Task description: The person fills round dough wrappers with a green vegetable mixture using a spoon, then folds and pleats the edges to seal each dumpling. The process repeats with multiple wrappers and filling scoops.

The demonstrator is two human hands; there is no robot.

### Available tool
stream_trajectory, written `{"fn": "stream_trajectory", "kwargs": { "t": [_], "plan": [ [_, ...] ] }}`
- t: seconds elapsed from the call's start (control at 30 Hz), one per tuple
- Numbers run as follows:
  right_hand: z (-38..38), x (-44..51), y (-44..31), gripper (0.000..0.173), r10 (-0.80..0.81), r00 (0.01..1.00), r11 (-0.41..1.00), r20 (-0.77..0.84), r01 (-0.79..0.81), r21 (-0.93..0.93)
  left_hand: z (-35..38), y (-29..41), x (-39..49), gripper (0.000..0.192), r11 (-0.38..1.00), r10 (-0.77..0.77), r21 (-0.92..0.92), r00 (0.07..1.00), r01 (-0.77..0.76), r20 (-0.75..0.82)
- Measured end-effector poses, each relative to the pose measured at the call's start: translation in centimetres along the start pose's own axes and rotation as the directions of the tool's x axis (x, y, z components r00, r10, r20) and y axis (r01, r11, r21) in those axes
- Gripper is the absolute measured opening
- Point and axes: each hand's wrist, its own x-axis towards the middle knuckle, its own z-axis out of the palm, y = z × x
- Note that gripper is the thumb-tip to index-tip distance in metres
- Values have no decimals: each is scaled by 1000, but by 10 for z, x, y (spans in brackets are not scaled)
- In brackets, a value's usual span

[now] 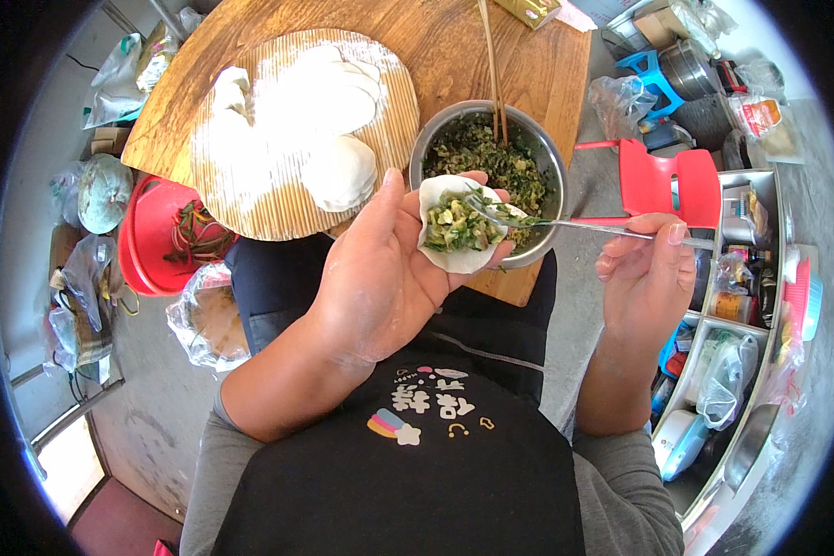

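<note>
On the palm and fingers of my left hand [382, 271] rests a round dough wrapper [452, 261], its edge curling up around a mound of chopped green filling [459, 226]. My right hand [650, 267] grips the handle of a metal spoon [598, 229]. The spoon's tip touches the filling, with green bits clinging to it. Partly behind my left hand stands a steel bowl [561, 156] of the same kind of filling, two wooden chopsticks [495, 69] upright in it. A flour-dusted round board [396, 83] holds a stack of wrappers [344, 174] and more spread-out wrappers [351, 94].
The board and bowl stand on a wooden table [452, 42]. Left of my knees are a red basin [142, 243] with vegetable scraps and a plastic-lined container [212, 320]. To the right are a red plastic chair [667, 181] and a shelf unit [743, 326] with bottles and bags.
</note>
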Motion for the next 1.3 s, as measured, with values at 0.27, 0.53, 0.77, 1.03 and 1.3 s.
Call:
{"fn": "stream_trajectory", "kwargs": {
  "t": [0.27, 0.53, 0.77, 1.03, 1.3],
  "plan": [
    [0, 7, 8, 36, 28, 993, 999, 110, -25, -32, 0, -3, 0, 65, 994, -63, 93, 998, 61, 17],
    [-21, 23, -7, 35, -121, 993, 993, 17, 121, 15, 2, 3, -3, 66, 995, -67, 78, 998, 66, 11],
    [-32, 39, -2, 35, -233, 884, 973, 405, 214, 91, 5, 6, -5, 66, 986, -162, 43, 985, 160, 51],
    [-23, 40, 11, 37, -237, 890, 972, 390, 219, 90, 7, 5, -8, 68, 987, -151, 70, 982, 143, 116],
    [-6, 33, -2, 39, 104, 982, 993, 156, -110, 31, 7, 4, -8, 62, 994, -99, 55, 994, 97, 39]
  ]
}}
